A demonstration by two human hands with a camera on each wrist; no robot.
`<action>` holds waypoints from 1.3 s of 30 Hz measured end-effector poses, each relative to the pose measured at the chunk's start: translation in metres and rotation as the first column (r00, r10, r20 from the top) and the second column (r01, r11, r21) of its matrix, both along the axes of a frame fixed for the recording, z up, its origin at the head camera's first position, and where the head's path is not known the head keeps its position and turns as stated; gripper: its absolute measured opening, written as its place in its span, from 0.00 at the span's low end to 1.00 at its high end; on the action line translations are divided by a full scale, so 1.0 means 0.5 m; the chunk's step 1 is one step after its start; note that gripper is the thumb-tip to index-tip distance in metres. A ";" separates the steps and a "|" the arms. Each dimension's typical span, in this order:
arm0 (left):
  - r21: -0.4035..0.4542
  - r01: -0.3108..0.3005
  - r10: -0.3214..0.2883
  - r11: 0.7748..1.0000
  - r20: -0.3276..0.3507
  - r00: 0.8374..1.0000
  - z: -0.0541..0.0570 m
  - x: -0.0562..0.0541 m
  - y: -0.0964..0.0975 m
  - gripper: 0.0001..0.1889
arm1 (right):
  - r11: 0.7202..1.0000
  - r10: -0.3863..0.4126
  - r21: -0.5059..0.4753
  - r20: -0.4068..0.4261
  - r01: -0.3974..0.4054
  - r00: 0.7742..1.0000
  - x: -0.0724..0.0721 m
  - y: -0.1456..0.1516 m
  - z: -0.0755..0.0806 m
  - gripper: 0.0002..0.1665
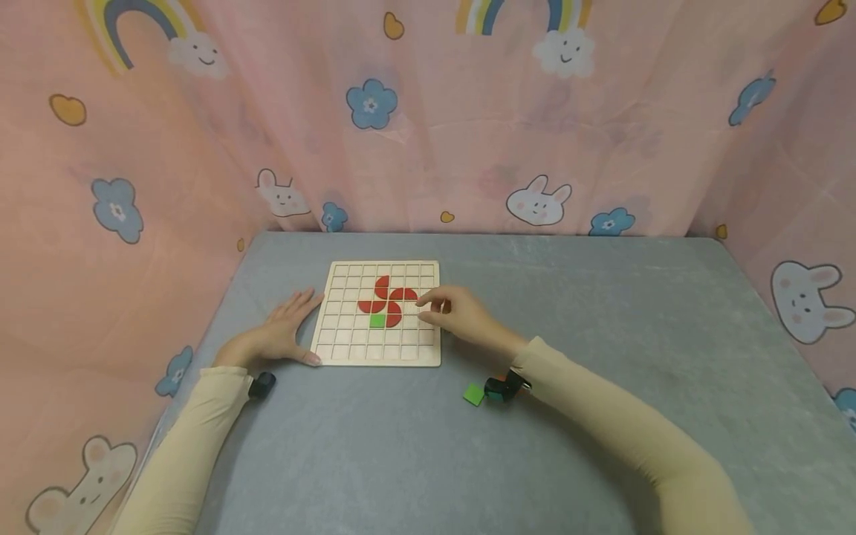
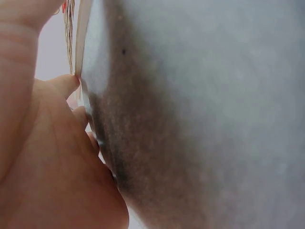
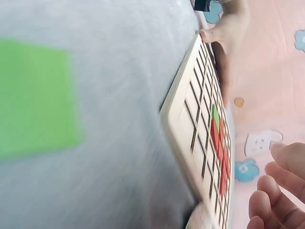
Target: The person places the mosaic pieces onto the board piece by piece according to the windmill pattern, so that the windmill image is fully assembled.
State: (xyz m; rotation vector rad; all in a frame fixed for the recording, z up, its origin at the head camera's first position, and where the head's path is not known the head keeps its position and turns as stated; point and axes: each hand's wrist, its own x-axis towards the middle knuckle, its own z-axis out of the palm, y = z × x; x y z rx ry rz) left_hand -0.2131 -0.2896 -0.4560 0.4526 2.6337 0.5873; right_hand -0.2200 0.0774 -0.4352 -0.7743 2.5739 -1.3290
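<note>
A pale wooden grid board (image 1: 348,353) lies on the table. Several red quarter-circle tiles (image 1: 393,315) form a pinwheel around its middle, and a green square tile (image 1: 377,321) sits in a cell at the pinwheel's lower left. Along the board's left edge, my left hand (image 1: 284,331) rests with thumb and fingers spread, touching the frame. Over the right edge hovers my right hand (image 1: 461,316), fingers loosely bent and thumb apart from them. Nothing shows between those fingers (image 3: 286,179) in the right wrist view.
Another green square tile (image 1: 474,394) lies on the grey table (image 1: 374,446), right beside the right wrist's black camera (image 1: 501,388). Something orange-red is partly hidden behind that camera. A pink patterned curtain (image 1: 441,148) borders the table's back and sides.
</note>
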 end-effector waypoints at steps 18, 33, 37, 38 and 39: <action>0.007 -0.009 0.009 1.000 -0.003 1.000 -0.001 0.001 -0.001 0.70 | 0.999 -0.031 0.009 -0.004 0.031 1.000 0.061 0.190 -0.041 0.17; 0.010 -0.007 0.007 1.000 -0.005 1.000 0.004 0.004 0.002 0.70 | 0.998 0.024 0.057 -0.059 -0.020 0.998 0.129 0.253 -0.068 0.22; 0.015 -0.005 0.005 1.000 -0.007 1.000 0.008 0.007 0.005 0.70 | 0.998 0.025 0.063 -0.076 -0.020 0.997 0.138 0.261 -0.072 0.22; 0.018 -0.005 0.005 1.000 -0.006 1.000 0.009 0.008 0.006 0.70 | 0.998 0.026 0.062 -0.081 -0.021 0.996 0.140 0.263 -0.073 0.21; 0.021 -0.006 0.006 1.000 -0.006 1.000 0.010 0.009 0.007 0.69 | 0.998 0.027 0.062 -0.083 -0.022 0.996 0.141 0.264 -0.074 0.21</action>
